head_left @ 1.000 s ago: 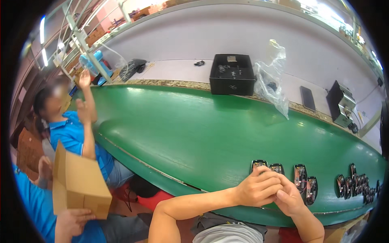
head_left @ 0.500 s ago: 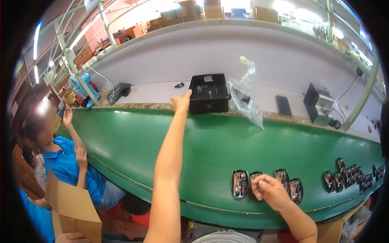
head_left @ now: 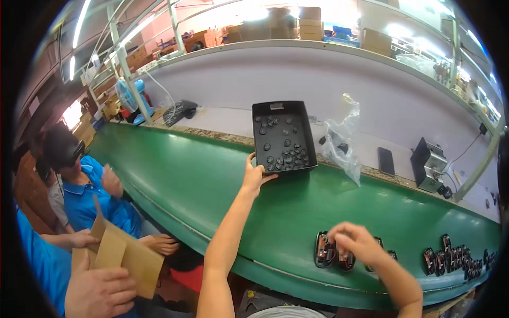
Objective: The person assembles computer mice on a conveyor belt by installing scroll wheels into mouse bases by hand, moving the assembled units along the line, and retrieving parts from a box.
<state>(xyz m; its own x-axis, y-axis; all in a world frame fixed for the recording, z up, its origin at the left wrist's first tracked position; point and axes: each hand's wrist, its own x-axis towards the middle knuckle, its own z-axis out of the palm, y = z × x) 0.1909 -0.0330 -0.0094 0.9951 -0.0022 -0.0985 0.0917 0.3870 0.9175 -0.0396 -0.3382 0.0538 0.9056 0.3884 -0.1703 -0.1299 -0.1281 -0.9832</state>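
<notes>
My left hand point(head_left: 254, 177) grips the lower left corner of a shallow black box point(head_left: 285, 172), tilted so that its inside shows. Many small round black parts point(head_left: 289, 158) lie in it, mostly gathered toward its lower right. Loosely bent, the fingers of my right hand point(head_left: 356, 245) stand apart over a row of opened black devices with circuit boards inside; nothing shows between them. The leftmost opened device point(head_left: 323, 249) lies beside the fingertips, and another device point(head_left: 345, 261) is partly under the hand. My right hand hides part of the row.
More opened devices point(head_left: 461, 262) cluster at the right of the green work surface point(head_left: 212, 175). Along the back ledge are a clear plastic bag point(head_left: 343, 143), a dark phone-like slab point(head_left: 386, 161) and a metal-and-black apparatus point(head_left: 428, 164). At left, people in blue shirts sit by an open cardboard box point(head_left: 132, 265).
My left hand has lifted the black box off the back ledge and tilted it toward me, bringing the round parts into sight. My right hand stays over the device row, its fingers loosened.
</notes>
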